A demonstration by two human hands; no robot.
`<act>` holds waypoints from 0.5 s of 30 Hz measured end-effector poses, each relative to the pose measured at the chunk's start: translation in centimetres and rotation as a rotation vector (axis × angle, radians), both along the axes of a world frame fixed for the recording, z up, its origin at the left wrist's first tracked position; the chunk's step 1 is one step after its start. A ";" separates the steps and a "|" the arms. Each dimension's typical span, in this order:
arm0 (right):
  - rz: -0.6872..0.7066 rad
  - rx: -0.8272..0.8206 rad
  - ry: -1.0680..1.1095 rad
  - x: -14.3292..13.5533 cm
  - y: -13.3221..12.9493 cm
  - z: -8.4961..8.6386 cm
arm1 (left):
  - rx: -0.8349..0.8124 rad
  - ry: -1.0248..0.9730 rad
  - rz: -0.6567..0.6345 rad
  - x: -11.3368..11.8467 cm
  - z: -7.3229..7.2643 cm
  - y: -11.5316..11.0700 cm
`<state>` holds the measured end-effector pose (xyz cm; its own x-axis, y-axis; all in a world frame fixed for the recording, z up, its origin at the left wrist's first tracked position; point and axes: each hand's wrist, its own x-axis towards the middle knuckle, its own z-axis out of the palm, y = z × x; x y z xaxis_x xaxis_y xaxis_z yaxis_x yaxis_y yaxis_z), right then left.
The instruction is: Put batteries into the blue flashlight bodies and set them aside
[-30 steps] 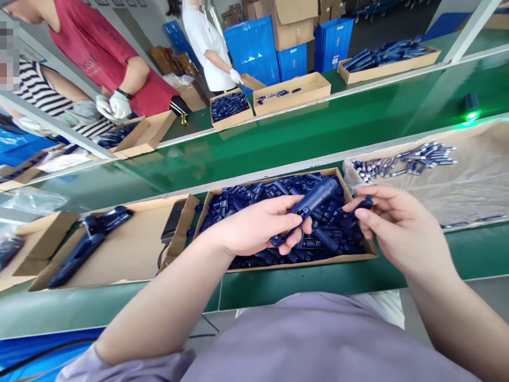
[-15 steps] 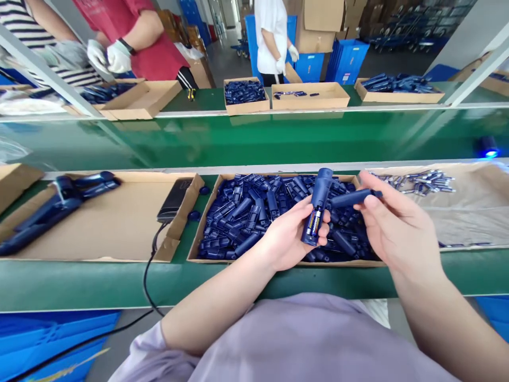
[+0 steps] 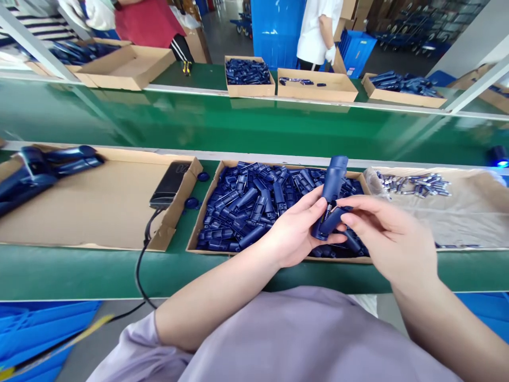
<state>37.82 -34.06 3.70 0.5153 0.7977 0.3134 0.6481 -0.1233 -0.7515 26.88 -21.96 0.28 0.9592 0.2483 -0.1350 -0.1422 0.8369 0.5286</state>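
Note:
My left hand [image 3: 296, 231] is wrapped round a dark blue cylindrical body [image 3: 334, 178], which stands tilted over a carton of blue parts [image 3: 246, 199]. Between the thumb and fingers of my right hand [image 3: 392, 233] is a curved blue cover [image 3: 332, 222]. The cover lies at an angle against the open lower side of the body, its lower end touching it. A narrow strip of the inside shows between the two. My right fingertips hide the cover's upper end.
Left, a carton [image 3: 107, 201] holds larger blue pieces and a black device [image 3: 170, 183] with a cable. Right, a lined carton [image 3: 473, 212] holds small metallic parts [image 3: 427, 184]. Behind the green belt [image 3: 199, 122] are more cartons and people.
The cover in my right hand has moved left and down onto the body, over the batteries that showed before. The view has shifted, and the people at the back have moved.

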 end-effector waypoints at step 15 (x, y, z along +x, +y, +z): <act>0.026 -0.002 -0.079 1.3 0.9 -2.2 | 0.277 0.086 0.038 0.6 -0.8 -0.3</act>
<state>39.09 -33.21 1.50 0.4684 0.8109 0.3508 0.7081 -0.1071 -0.6980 27.45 -22.25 -0.52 0.9367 0.3223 -0.1369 -0.1155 0.6536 0.7479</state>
